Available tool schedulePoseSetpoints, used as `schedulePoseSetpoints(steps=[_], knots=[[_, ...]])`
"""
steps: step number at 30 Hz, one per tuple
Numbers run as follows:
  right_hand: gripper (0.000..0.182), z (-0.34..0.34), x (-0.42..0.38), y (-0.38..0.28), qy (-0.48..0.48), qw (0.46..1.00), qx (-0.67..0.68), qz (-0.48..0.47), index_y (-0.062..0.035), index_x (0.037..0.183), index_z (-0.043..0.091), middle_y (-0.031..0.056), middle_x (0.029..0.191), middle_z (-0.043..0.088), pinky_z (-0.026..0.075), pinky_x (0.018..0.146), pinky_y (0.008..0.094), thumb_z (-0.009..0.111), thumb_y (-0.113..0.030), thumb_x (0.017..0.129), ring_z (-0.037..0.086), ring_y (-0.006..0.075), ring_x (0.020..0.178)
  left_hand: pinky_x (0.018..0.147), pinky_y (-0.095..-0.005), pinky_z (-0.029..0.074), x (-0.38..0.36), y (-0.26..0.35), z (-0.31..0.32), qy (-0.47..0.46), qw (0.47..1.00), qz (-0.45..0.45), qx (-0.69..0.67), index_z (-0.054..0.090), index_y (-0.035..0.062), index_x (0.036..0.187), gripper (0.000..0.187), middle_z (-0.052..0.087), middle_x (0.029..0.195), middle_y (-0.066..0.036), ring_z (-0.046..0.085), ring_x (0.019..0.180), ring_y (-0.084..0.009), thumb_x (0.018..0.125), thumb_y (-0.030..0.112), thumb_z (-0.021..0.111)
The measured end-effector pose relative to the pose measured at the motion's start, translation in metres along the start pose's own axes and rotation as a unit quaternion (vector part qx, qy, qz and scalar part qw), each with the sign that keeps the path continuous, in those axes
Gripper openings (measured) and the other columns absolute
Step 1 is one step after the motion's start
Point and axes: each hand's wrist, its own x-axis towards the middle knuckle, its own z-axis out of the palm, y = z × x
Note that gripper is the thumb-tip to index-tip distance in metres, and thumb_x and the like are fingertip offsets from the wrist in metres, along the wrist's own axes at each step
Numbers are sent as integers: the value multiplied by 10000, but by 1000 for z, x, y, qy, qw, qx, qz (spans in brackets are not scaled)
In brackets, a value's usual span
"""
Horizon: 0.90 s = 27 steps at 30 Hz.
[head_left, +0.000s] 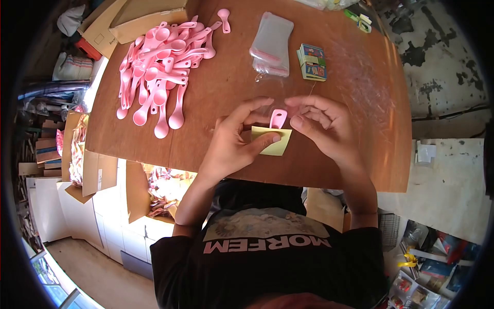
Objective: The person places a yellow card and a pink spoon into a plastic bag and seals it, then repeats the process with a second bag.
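My left hand (237, 135) is closed on a small yellow card (280, 146), its thumb pressed flat across the front. A pink spoon (278, 119) shows its holed handle end above the card's upper edge; the rest of it is hidden behind the card. Close by on the right, my right hand (323, 123) has curved fingers, with the thumb apart from the index finger near the spoon handle. A faint clear film seems to lie between the two index fingertips, too indistinct to make out. Both hands are just over the near part of the brown table (206, 139).
A heap of pink spoons (164, 56) covers the table's left side, with one loose spoon (224, 19) beyond it. Clear plastic bags (272, 44) and a banded stack of printed cards (312, 63) lie ahead. A green-handled tool (358, 21) is far right; cardboard boxes (136, 190) stand left.
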Motion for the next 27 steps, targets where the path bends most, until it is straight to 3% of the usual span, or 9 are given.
schedulePoseSetpoints(steps=[3,6,9,10,13,16,20,23,27], knots=[[204,6,-6,8,35,998,50,15,54,1092,645,91,1018,686,521,805,233,641,-66,927,653,109,906,708,-223,521,1,-6,9,29,997,56,-45,491,-4,1317,543,712,1007,-110,650,930,-103,835,27,739],[195,6,-9,8,51,993,90,61,65,1083,643,109,1021,681,528,798,232,635,-56,929,661,124,916,764,-240,520,2,-5,7,32,982,90,-166,541,-26,1257,412,701,997,-97,646,952,-118,877,24,694],[189,10,-11,14,51,989,125,54,65,1078,643,117,1004,682,532,807,233,634,-51,929,663,130,912,809,-249,516,0,-14,-1,72,987,78,-118,607,-34,1165,272,698,976,-88,645,941,-121,903,15,658],[188,11,-12,14,66,991,112,44,68,1079,642,120,999,683,538,805,240,632,-44,928,664,134,917,785,-242,521,1,-16,-1,97,984,61,-136,662,-39,1062,165,699,972,-93,648,900,-114,905,11,654],[185,12,-14,21,84,991,105,0,74,1081,639,127,994,683,552,795,256,628,-26,925,667,145,915,749,-235,517,-1,-8,1,124,985,103,-58,679,-37,1036,145,702,951,-91,649,866,-107,900,10,661],[182,7,-20,25,74,992,99,-36,78,1084,639,133,995,682,564,778,269,620,-2,921,675,157,894,727,-225,515,-3,-4,3,113,983,75,-127,690,-38,1014,131,704,932,-86,648,836,-100,893,7,669],[152,6,-23,21,60,989,121,-55,76,1052,657,137,973,687,563,771,264,603,39,915,688,169,853,722,-214,517,-4,-9,-7,96,988,106,-50,687,-39,1042,159,703,943,-86,643,838,-93,887,-5,669],[145,0,-24,27,36,991,39,-125,65,1009,678,141,959,688,555,757,255,584,84,901,689,168,851,704,-215,513,-5,-5,-10,69,989,92,-92,687,-34,1062,177,705,932,-85,640,839,-88,888,-9,666],[180,-3,-26,23,-14,991,70,-117,51,976,695,137,957,682,542,741,241,562,128,881,685,158,874,689,-225,512,-6,1,-13,48,990,112,-69,703,-24,1043,167,708,899,-89,644,820,-100,880,-18,666]])
